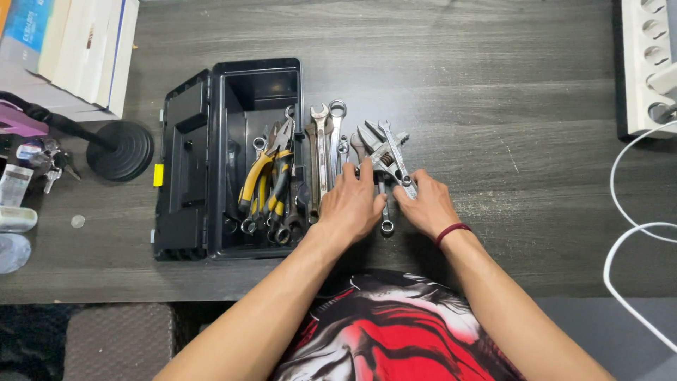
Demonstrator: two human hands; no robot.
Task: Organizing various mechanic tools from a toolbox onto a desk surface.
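An open black plastic toolbox [233, 92] lies on the dark wooden table, lid flat to its left. Yellow-handled pliers [264, 173] and several spanners rest inside it. A row of steel combination spanners [323, 141] lies just right of the box. Further right sits a small heap of adjustable wrenches [384, 148]. My left hand [350, 204] lies palm down over the lower ends of the spanners, fingers reaching toward the heap. My right hand [427, 204], a dark red band on its wrist, touches the wrench heap with its fingertips. Neither hand clearly grips a tool.
A round black lamp base [120, 149] stands left of the toolbox, with keys [46, 164] and small containers at the far left. Boxes [77, 49] fill the back left corner. A white power strip [645, 67] and white cable [627, 240] lie at the right.
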